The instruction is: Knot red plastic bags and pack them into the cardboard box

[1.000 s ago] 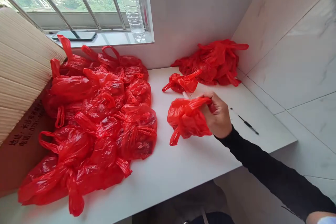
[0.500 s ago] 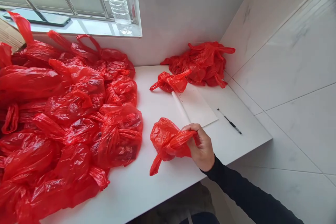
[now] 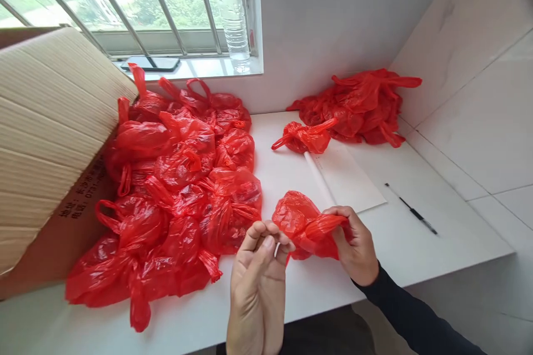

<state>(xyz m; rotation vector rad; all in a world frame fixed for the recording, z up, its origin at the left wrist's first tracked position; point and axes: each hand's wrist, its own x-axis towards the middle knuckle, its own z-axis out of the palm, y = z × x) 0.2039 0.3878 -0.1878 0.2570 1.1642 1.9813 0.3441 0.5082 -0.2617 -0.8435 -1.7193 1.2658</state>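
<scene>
A tied red plastic bag (image 3: 296, 216) is in my right hand (image 3: 358, 244), whose thumb and fingers are closed on one twisted handle at its right side. My left hand (image 3: 260, 283) is palm up at the bag's left side, its fingers loosely curled and partly apart, with nothing visible between them. Its fingertips are at the bag's edge; whether they touch it I cannot tell. The bag's other handle is hidden behind this hand. To the left lies a large group of filled, knotted red bags (image 3: 183, 166).
An open cardboard box (image 3: 54, 122) stands at the left. Behind the held bag are a small tied bag (image 3: 306, 137), a white notebook (image 3: 350, 177) and a red bag heap (image 3: 358, 105). A pen (image 3: 412, 209) lies rightward. The windowsill bears a water bottle (image 3: 234, 22) and a phone (image 3: 152, 64).
My left hand has come into view from below, up to the bag's left side. My right hand keeps its hold on the bag. The view has shifted left, showing the cardboard box.
</scene>
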